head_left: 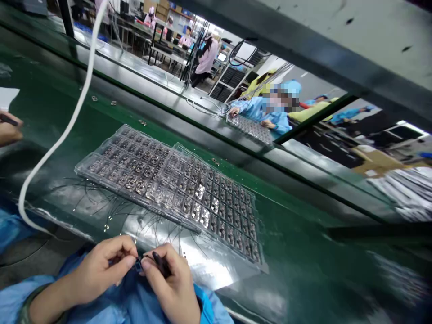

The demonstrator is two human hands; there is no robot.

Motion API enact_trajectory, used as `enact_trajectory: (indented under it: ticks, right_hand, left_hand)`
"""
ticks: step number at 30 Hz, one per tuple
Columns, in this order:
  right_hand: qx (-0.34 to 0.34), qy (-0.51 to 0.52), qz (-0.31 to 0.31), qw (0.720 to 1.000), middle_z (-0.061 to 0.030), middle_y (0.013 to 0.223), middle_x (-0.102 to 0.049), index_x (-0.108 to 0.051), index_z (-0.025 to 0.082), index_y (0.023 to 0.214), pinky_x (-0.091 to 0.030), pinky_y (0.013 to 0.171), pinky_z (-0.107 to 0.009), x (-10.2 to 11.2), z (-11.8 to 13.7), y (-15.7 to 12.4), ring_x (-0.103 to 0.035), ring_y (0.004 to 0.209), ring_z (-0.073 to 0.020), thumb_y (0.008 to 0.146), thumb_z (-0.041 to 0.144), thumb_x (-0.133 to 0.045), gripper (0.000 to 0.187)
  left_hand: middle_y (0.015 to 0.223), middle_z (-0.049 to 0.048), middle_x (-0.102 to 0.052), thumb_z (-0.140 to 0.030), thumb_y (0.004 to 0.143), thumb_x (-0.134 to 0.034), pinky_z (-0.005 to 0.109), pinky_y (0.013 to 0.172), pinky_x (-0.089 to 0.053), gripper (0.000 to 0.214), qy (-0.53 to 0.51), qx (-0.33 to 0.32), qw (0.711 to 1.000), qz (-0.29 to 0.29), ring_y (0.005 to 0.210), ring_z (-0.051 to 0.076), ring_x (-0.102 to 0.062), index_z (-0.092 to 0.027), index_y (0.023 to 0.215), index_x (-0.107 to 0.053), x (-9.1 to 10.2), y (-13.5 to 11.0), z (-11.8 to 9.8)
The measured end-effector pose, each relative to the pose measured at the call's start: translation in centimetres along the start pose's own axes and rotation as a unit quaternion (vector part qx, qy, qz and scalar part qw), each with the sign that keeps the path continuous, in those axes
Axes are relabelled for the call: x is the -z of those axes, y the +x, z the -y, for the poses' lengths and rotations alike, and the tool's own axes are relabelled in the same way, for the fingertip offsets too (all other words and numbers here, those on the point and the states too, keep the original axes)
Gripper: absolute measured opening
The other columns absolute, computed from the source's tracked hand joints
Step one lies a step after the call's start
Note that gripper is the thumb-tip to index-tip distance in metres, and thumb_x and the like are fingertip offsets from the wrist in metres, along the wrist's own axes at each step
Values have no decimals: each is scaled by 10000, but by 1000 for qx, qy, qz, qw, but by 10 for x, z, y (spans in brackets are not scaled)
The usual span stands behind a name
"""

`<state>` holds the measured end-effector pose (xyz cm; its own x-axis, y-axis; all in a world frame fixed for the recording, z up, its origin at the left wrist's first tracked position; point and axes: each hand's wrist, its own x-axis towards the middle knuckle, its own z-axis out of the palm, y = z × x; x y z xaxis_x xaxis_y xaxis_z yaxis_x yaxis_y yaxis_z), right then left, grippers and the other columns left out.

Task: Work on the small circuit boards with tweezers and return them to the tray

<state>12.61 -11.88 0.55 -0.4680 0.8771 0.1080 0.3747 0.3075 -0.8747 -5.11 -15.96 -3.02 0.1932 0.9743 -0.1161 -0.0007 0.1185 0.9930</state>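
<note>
My left hand [101,267] and my right hand [170,281] meet at the bottom of the view, close to my body. Both pinch a small dark component [138,265] between their fingertips. My right hand also grips a thin black tool [161,264] that points at the component. Just beyond my hands lie several thin black wires [111,211] on the green belt. Behind them sit two clear plastic trays [168,184], overlapping, their small cells filled with small parts.
A white cable [72,119] loops down from the top left across the green conveyor belt [297,252]. Another person's hand [8,130] shows at the left edge. Across the line, a person in blue [266,114] works over a tray [251,128].
</note>
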Motion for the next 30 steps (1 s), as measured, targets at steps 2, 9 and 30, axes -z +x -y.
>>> enact_trajectory:
  ticks: [2,9,30]
  right_hand:
    - [64,-30,-3,998,1,627,-666,-602,198,793,-421,495,-215,9,-1,-4,-589,525,-114,893,278,-536,145]
    - [123,-26,-102,987,-7,824,-762,-698,225,853,-552,666,-216,76,-3,9,-718,736,-144,866,194,-601,102]
    - [297,-449,-132,833,-100,1184,-696,-670,185,1146,-613,823,-307,98,-63,112,-723,979,-212,852,96,-537,334]
  left_hand:
    - [713,-30,-511,-355,964,-465,177,522,-416,237,45,-33,998,-29,532,66,-493,-191,835,-576,-10,-2,-1]
    - [1193,75,-613,-297,924,-536,318,901,-534,370,255,-129,941,-183,1028,197,-633,-256,1286,-471,-29,14,-1]
    - [1161,105,-648,-96,902,-497,483,1012,-499,297,414,-233,838,-269,1205,269,-570,-195,1172,-570,-23,50,17]
